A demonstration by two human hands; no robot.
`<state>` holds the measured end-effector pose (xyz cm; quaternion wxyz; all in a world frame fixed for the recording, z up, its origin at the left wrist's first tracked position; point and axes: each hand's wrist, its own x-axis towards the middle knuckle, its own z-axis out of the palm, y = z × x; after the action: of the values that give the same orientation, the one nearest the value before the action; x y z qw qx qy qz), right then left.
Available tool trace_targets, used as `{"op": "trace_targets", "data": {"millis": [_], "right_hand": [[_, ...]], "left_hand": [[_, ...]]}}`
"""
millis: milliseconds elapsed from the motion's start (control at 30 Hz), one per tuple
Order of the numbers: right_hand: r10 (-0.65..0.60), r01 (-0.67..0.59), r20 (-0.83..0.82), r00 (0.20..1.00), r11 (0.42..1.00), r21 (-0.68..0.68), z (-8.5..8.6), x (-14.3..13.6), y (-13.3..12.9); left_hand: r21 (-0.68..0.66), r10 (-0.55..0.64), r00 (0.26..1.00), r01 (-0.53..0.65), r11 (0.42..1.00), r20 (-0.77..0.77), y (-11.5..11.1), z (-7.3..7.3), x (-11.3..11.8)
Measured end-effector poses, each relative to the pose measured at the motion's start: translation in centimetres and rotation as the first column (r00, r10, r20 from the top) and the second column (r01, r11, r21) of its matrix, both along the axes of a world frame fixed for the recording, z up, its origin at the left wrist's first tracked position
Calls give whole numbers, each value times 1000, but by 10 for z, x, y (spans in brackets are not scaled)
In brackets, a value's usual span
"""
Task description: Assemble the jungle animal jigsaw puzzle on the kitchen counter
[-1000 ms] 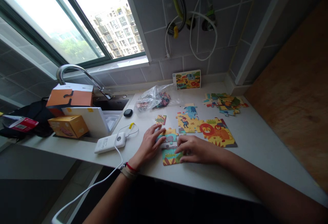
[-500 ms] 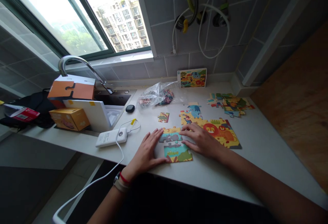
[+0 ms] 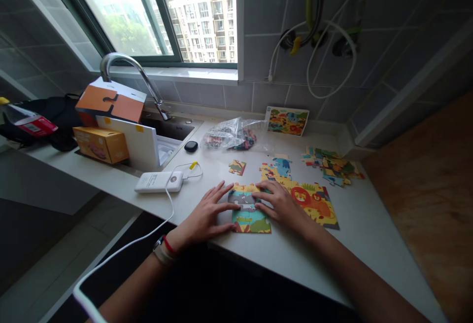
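Note:
A joined puzzle section (image 3: pixel 249 214) with grey and teal animals lies flat near the counter's front edge. My left hand (image 3: pixel 207 213) touches its left side, fingers spread. On its right side rest the fingertips of my right hand (image 3: pixel 283 204), also spread apart. Right of it lies a larger yellow section with lions (image 3: pixel 314 202), partly under my right hand, with a blue elephant (image 3: pixel 282 166) at its top. One loose piece (image 3: pixel 237 167) sits above the teal section. A pile of loose pieces (image 3: pixel 334 165) lies at the back right.
A puzzle picture card (image 3: pixel 287 121) leans on the tiled wall, beside a clear plastic bag (image 3: pixel 236 135) of pieces. To the left are a white power bank (image 3: pixel 158 182) with its cable, a black case (image 3: pixel 191 146), boxes (image 3: pixel 100 144) and a sink (image 3: pixel 173 129).
The gap between the upper and lower parts of the teal section has closed. My left hand's fingers have spread wider along its left edge. The view has shifted, moving the window rightward.

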<state>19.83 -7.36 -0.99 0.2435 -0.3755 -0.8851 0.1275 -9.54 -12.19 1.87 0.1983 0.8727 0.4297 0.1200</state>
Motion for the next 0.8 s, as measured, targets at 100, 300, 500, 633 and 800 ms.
{"op": "trace_targets", "data": {"millis": [100,300,500,633,800], "right_hand": [[-16,16,-2,1000,1000,2,1,-4,-2],[3,-3,7,1000,1000,25,5,-6,-3],[36,-37,11,999,999,1,13,-5,-5],[46,-45,24,999,999,-18,17,-5,-8],[53,-52,22,998,998,-23,18,-2,-10]], "left_hand": [[51,31,999,-33,998,40,-9,-7,2],[98,36,996,-43,994,77,-17,-12,1],[62,-9,997,4,998,81,-15,-3,-10],[51,-32,996,28,998,78,-14,1,-18],[65,-43,994,37,997,97,-13,-1,-28]]}}
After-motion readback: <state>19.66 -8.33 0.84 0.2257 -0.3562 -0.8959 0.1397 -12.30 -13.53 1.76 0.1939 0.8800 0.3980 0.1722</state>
